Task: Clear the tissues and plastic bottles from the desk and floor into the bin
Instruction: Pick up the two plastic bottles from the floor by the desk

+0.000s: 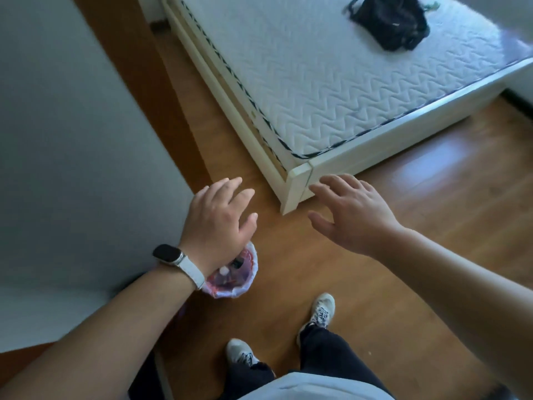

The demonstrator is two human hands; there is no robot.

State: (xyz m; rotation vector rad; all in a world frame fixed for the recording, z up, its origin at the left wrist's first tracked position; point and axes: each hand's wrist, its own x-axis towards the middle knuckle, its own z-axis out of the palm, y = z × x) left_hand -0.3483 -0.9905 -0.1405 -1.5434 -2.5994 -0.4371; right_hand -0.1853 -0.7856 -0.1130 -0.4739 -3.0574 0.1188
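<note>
A small bin point(239, 280) lined with a white and red plastic bag stands on the wooden floor beside the wall. Inside it I see a bottle cap and dark rubbish. My left hand point(219, 220), with a watch on its wrist, hovers just above the bin with fingers spread and holds nothing. My right hand point(352, 209) is stretched out over the floor near the bed corner, fingers spread, empty. No tissue or bottle shows on the floor in view.
A bed point(297, 180) with a white quilted mattress fills the upper right, its corner close to my right hand. A black bag point(389, 21) lies on the mattress. A grey wall point(72, 140) runs along the left. My two feet stand on the wooden floor point(432, 226).
</note>
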